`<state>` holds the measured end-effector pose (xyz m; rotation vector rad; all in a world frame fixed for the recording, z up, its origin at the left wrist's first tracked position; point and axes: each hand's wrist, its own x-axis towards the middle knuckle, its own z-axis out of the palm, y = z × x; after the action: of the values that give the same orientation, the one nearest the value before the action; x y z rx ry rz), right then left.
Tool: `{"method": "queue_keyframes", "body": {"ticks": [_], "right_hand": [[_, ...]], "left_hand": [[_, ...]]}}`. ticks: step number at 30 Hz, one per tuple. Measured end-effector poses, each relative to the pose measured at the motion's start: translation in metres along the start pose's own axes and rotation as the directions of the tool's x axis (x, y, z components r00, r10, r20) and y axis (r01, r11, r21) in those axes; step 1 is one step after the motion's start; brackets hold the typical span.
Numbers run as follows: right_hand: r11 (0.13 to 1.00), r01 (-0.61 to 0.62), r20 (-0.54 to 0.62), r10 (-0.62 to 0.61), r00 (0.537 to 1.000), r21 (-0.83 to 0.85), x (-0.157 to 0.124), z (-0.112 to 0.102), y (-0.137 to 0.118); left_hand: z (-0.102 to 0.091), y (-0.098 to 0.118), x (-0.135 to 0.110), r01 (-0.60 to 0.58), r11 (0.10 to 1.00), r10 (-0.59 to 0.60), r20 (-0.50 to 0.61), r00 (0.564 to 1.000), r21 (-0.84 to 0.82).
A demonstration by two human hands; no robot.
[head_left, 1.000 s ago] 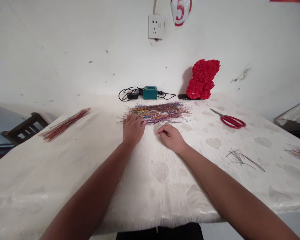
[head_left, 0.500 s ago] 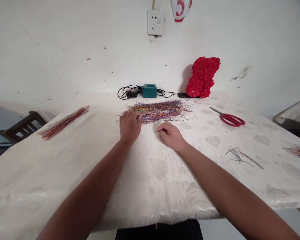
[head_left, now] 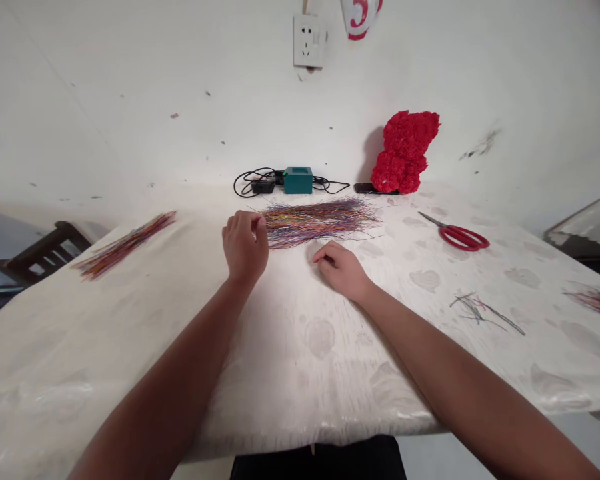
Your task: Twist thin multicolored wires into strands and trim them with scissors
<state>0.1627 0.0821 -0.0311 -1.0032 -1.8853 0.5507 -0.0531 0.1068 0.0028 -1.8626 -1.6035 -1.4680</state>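
Observation:
A wide pile of thin multicoloured wires (head_left: 325,220) lies on the table towards the wall. At its left end is my left hand (head_left: 245,247), fingers curled and thumb brought in against them; whatever might be pinched there is too fine or hidden to see. My right hand (head_left: 343,270) rests on the tablecloth just below the pile, apart from it, closed with thumb and forefinger together. No object shows in it, though its inside is hidden.
Red-handled scissors (head_left: 463,237) lie at the right, with a few loose wires (head_left: 485,312) nearer me. Wire bundles sit at the far left (head_left: 125,247) and right edge (head_left: 597,301). By the wall stand a teal box (head_left: 298,180) with black cables and a red flower-covered figure (head_left: 405,153).
My left hand has shifted left, off the wires towards the end of the pile. My right hand stays where it was. The view has tilted very slightly.

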Motion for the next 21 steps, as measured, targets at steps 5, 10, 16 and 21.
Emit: {"method": "queue_keyframes", "body": {"ticks": [5,10,16,21], "right_hand": [[1.000,-0.005,0.002,0.005,1.000,0.000,0.000,0.000,0.000],[1.000,0.002,-0.001,-0.002,1.000,0.002,0.001,0.000,0.000],[1.000,0.008,-0.003,-0.008,1.000,0.001,0.001,0.001,0.001],[1.000,0.010,-0.007,-0.010,1.000,0.001,0.000,0.000,0.000]], "left_hand": [[-0.011,-0.007,0.009,0.055,0.996,-0.063,-0.113,0.992,-0.071],[-0.021,-0.008,0.018,0.119,0.980,-0.153,-0.216,0.964,-0.162],[-0.026,0.002,0.027,0.181,0.910,-0.300,-0.291,0.909,-0.374],[-0.034,0.009,0.034,0.300,0.679,-0.543,-0.183,0.819,-0.670]]}}
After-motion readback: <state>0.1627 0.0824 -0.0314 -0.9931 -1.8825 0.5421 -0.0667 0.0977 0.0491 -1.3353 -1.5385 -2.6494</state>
